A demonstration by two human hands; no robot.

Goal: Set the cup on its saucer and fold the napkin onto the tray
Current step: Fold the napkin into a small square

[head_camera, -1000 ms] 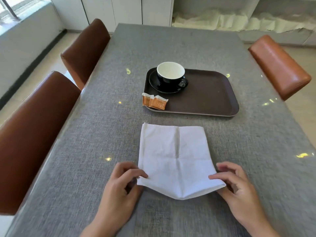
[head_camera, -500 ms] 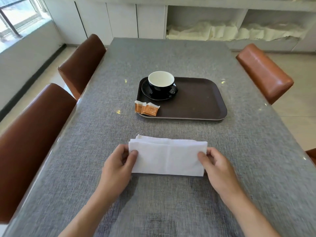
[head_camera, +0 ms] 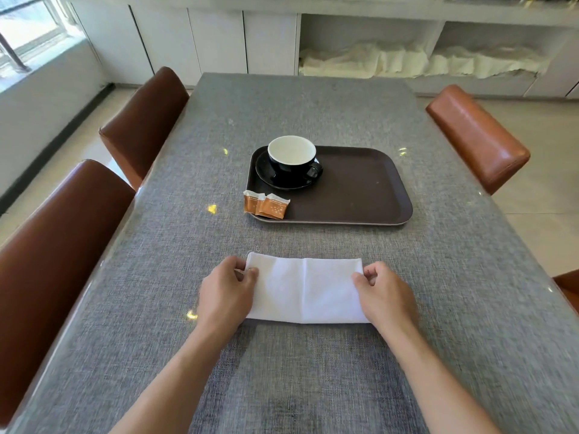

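Napkin (head_camera: 305,291) lower centre on table, folded to strip. Left hand (head_camera: 227,292) pinches left end, right hand (head_camera: 383,292) right end. Soft, light, floppy: best held at corners. Cup (head_camera: 292,158) on saucer (head_camera: 283,180), tray (head_camera: 360,189) upper centre.

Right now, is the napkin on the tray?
No, the napkin lies folded on the table, short of the tray, with the left hand and right hand at its ends.

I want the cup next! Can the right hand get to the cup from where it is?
Probably yes. The right hand is holding the napkin, so it must let go first. Only bare table and tray lie before the cup.
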